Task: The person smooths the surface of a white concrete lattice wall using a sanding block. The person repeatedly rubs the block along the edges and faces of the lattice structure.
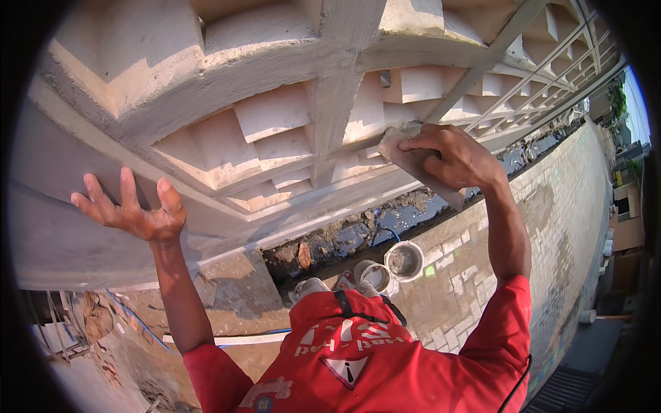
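My right hand (458,158) is wrapped around a flat plastering trowel (412,162), held up close to the ribs of a pale concrete wall (342,62). A lump of grey mortar (394,138) sits at the trowel's upper end. Whether the blade touches the wall, I cannot tell. On the left, my left hand (138,210) is open with fingers spread, beside the smooth grey part of the wall (51,186), and it holds nothing. Recessed, stepped blocks (275,124) fill the spaces between the ribs.
Near my feet (348,281) stand a bucket of grey mix (404,261) and a second bucket (374,277). A ditch with dark water (413,215) runs along the wall's foot. Brick paving (475,275) stretches to the right. A blue hose (138,320) lies at lower left.
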{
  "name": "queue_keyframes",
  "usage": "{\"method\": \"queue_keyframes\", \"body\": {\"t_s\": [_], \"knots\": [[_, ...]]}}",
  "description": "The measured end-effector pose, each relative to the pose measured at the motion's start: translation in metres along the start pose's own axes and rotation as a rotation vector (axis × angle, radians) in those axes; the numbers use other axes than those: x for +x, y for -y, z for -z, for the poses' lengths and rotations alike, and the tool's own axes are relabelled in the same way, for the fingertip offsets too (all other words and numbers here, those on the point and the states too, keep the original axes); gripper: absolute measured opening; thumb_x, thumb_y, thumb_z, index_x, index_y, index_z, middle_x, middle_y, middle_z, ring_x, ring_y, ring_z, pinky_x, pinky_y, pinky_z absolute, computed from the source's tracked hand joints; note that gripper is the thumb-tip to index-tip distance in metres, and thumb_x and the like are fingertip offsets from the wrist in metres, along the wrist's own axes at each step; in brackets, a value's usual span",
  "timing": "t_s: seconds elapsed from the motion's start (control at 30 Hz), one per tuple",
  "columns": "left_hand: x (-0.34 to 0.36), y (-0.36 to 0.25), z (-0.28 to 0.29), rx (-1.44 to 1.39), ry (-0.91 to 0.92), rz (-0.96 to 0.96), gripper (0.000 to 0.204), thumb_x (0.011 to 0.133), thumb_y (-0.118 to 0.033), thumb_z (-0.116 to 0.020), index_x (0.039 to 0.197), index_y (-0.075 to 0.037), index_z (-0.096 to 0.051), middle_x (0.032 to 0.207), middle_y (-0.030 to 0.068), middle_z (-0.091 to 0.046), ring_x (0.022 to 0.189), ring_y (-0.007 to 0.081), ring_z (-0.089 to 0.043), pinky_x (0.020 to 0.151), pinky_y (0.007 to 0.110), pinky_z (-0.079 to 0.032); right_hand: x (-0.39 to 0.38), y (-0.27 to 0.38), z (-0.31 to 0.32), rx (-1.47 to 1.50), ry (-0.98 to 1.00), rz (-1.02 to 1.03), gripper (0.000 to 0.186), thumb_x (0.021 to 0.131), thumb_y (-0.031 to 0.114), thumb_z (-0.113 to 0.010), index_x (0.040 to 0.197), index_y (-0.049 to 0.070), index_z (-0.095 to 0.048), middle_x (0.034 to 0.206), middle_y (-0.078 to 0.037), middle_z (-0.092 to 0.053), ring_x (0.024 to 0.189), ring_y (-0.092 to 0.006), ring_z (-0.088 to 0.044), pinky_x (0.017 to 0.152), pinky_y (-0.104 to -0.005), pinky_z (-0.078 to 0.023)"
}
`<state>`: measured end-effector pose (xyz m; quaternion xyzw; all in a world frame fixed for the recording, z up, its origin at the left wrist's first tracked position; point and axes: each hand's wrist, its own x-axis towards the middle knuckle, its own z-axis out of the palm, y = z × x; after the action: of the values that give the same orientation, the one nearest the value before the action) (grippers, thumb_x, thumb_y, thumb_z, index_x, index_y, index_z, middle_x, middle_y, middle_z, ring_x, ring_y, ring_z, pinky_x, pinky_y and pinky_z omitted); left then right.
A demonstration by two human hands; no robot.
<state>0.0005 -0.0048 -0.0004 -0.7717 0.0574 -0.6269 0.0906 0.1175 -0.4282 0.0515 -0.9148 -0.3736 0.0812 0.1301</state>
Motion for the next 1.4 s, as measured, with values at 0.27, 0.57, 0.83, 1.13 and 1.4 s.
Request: {"method": "queue_keyframes", "body": {"t_s": [0.27, 0.57, 0.83, 1.13, 1.4], "knots": [[0.001, -0.001, 0.001, -0.008, -0.019, -0.016, 0.049, 0.086, -0.027, -0.06, 0.13, -0.01, -0.048, 0.148, 0.0202, -0.028, 0.142, 0.0434, -0.014, 0.112, 0.064, -0.015, -0.062, 0.008, -0.064, 0.345, -0.57, -0.221, 0.056, 0.07, 0.007, -0.061, 0.125, 0.005, -0.059, 0.082, -0.016, -0.055, 0.072, -0.0297, -0.056, 0.069, -0.0372, -0.046], [0.008, -0.005, -0.003, 0.018, -0.048, -0.083, 0.047, 0.088, -0.026, -0.057, 0.13, -0.008, -0.048, 0.148, 0.0204, -0.028, 0.142, 0.0422, -0.014, 0.11, 0.063, -0.016, -0.002, -0.005, -0.177, 0.474, -1.145, -0.414, 0.054, 0.076, 0.006, -0.065, 0.129, 0.007, -0.057, 0.08, -0.015, -0.052, 0.069, -0.0278, -0.055, 0.064, -0.0365, -0.047], [0.008, -0.004, -0.006, 0.051, -0.053, -0.129, 0.049, 0.089, -0.027, -0.055, 0.133, -0.008, -0.044, 0.149, 0.0197, -0.027, 0.141, 0.0424, -0.016, 0.11, 0.064, -0.014, 0.032, 0.006, -0.181, 0.462, -1.244, -0.423, 0.053, 0.077, 0.006, -0.064, 0.129, 0.007, -0.057, 0.083, -0.014, -0.049, 0.07, -0.0289, -0.055, 0.062, -0.0386, -0.047], [0.009, -0.005, -0.002, 0.033, -0.029, -0.142, 0.05, 0.089, -0.026, -0.056, 0.134, -0.008, -0.044, 0.15, 0.0204, -0.026, 0.141, 0.0421, -0.016, 0.111, 0.064, -0.013, 0.022, 0.002, -0.201, 0.585, -1.253, -0.554, 0.052, 0.079, 0.007, -0.064, 0.13, 0.006, -0.057, 0.081, -0.012, -0.048, 0.066, -0.0258, -0.052, 0.061, -0.0369, -0.045], [0.008, -0.006, -0.002, 0.019, -0.034, -0.125, 0.05, 0.089, -0.027, -0.056, 0.134, -0.008, -0.044, 0.15, 0.0204, -0.026, 0.141, 0.043, -0.015, 0.11, 0.064, -0.014, 0.041, 0.025, -0.189, 0.622, -1.221, -0.495, 0.052, 0.078, 0.006, -0.063, 0.129, 0.005, -0.057, 0.078, -0.013, -0.047, 0.068, -0.0258, -0.051, 0.063, -0.0364, -0.044]]}}
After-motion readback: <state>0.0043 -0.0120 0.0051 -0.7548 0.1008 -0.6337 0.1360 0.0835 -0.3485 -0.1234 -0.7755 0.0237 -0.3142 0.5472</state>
